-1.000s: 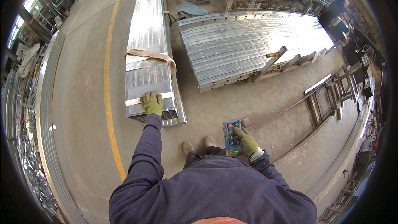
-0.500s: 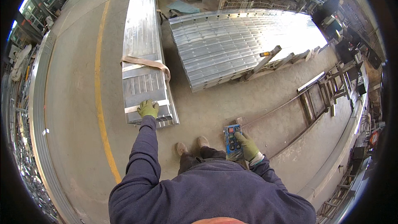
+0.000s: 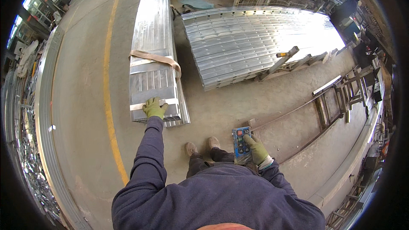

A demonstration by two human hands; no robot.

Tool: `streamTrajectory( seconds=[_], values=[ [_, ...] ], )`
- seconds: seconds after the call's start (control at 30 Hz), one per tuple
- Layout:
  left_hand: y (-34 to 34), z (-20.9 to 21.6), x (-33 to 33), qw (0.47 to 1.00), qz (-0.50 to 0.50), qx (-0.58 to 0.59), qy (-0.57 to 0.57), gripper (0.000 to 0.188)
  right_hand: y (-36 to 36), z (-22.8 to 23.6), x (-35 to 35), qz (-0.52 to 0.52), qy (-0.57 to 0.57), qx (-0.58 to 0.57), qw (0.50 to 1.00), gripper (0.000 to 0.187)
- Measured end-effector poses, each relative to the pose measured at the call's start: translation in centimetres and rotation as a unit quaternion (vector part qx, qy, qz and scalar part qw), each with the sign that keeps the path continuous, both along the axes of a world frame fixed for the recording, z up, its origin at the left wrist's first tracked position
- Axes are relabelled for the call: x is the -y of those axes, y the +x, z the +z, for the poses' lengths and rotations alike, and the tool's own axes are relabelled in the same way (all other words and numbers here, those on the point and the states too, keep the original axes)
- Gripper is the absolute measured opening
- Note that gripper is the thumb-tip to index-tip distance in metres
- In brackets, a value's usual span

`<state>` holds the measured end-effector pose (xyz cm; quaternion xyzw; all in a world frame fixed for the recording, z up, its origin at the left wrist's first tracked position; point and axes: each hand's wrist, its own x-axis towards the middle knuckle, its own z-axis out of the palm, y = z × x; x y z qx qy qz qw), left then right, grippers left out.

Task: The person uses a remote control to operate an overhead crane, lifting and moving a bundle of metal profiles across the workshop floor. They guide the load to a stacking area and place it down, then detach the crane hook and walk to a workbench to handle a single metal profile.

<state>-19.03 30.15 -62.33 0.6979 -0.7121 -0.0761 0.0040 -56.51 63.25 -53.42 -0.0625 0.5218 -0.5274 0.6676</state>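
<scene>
A long bundle of silvery metal profiles stretches away ahead of me, left of centre. White bands wrap its near part, and a tan webbing strap lies across it. My left hand, in a green glove, rests on top of the bundle's near end beside a white band, fingers spread. Close to my waist, my right hand, also gloved, holds a blue remote control with dark buttons and one red one. The right thumb lies on or over the buttons; the other fingers are mostly hidden beneath.
A wide stack of ribbed metal panels lies ahead to the right, propped on beams. Right of it stands a dark metal frame. A yellow floor line runs along my left. Long metal profiles line the far left, beside scrap pieces.
The whole view has shifted slightly, moving the scene right and up. My left hand stays on the bundle's end, and my right hand still grips the remote control.
</scene>
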Motion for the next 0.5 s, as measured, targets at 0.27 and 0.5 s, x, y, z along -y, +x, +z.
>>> streamTrajectory(
  seconds=[0.27,0.5],
  values=[
    [-0.5,1.5,-0.3,1.0,-0.003,0.005,0.001,0.063,0.3,0.4,-0.6,0.009,-0.013,-0.01,1.0,0.045],
    [-0.2,0.1,0.0,1.0,-0.006,0.0,0.0,0.061,0.4,0.4,-2.4,-0.004,0.014,-0.016,1.0,0.04]
  ],
)
